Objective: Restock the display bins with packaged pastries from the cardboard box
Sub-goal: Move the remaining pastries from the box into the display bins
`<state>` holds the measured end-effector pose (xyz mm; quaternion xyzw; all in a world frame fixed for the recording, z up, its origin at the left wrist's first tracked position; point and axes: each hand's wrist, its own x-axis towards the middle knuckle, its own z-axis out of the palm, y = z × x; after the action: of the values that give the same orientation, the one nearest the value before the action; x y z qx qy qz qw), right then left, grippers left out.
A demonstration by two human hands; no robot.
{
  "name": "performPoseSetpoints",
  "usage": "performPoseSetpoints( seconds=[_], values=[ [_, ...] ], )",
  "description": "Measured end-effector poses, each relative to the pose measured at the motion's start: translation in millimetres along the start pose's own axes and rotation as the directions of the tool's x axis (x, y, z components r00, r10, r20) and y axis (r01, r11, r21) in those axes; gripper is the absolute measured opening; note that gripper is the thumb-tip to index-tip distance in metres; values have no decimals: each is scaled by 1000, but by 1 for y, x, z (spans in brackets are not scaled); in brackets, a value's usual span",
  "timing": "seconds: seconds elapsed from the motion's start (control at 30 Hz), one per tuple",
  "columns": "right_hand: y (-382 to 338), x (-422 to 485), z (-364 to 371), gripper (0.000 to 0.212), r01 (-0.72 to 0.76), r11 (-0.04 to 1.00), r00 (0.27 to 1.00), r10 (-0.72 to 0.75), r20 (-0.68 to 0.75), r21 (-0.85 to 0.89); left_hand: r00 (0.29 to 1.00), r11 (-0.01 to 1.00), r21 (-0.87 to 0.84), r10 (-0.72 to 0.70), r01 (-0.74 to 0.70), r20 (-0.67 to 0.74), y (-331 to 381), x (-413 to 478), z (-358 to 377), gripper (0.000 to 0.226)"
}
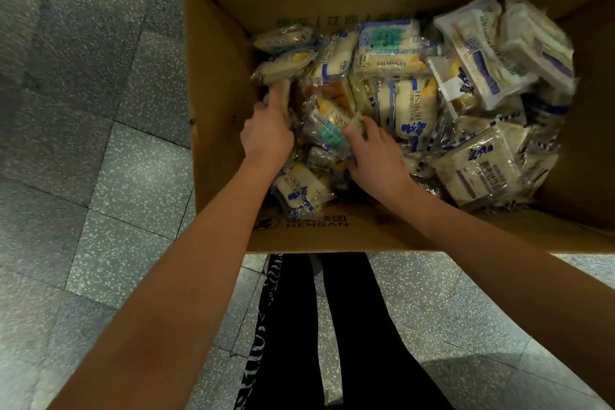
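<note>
Head view, my right grip [376, 156] pinching a HORSH pastry packet [327, 130] inside the HENGAN cardboard box [213, 83], my left grip [266, 135] touching its other side, hold unclear.

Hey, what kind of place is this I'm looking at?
Probably a shop floor or stockroom, though no shelves show: a big cardboard box packed with many packaged pastries sits on a speckled tile floor.
</note>
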<state>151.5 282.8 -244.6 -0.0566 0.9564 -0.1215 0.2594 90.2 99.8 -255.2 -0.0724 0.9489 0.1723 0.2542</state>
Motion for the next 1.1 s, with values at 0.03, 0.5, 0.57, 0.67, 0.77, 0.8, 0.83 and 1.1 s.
performPoseSetpoints(
  seconds=[0.03, 0.5, 0.57, 0.67, 0.77, 0.8, 0.83, 1.1],
  values=[
    [-1, 1, 0, 55, -14, 1000, 1000, 14, 1, 19, 1000, 1000, 24, 5, -5, 10, 0, 0, 2, 76],
    [19, 2, -17, 31, 31, 869, 987, 52, -152, 494, 977, 938, -325, 49, -117, -208, -20, -22, 0, 37],
    [18, 2, -31, 34, -36, 847, 996, 74, -51, 530, 982, 886, -460, -31, -58, -185, -22, -34, -6, 38],
    [13, -8, -50, 40, 64, 816, 996, -18, -85, 575, 987, 801, -598, -84, -16, -139, -24, -54, -14, 40],
    [0, -20, -67, 45, 176, 837, 984, -154, -85, 518, 981, 779, -622, -51, -78, -188, -25, -76, -27, 40],
    [-4, -23, -74, 45, 200, 841, 980, -184, -81, 503, 975, 780, -618, -45, -101, -216, -25, -83, -32, 39],
    [-9, -25, -79, 45, 215, 847, 976, -202, -80, 486, 970, 786, -608, -46, -112, -239, -24, -89, -37, 38],
    [-64, -60, -130, 33, 311, 809, 950, -275, -146, 499, 946, 761, -645, -150, -75, -287, -38, -163, -94, 30]
  ],
)
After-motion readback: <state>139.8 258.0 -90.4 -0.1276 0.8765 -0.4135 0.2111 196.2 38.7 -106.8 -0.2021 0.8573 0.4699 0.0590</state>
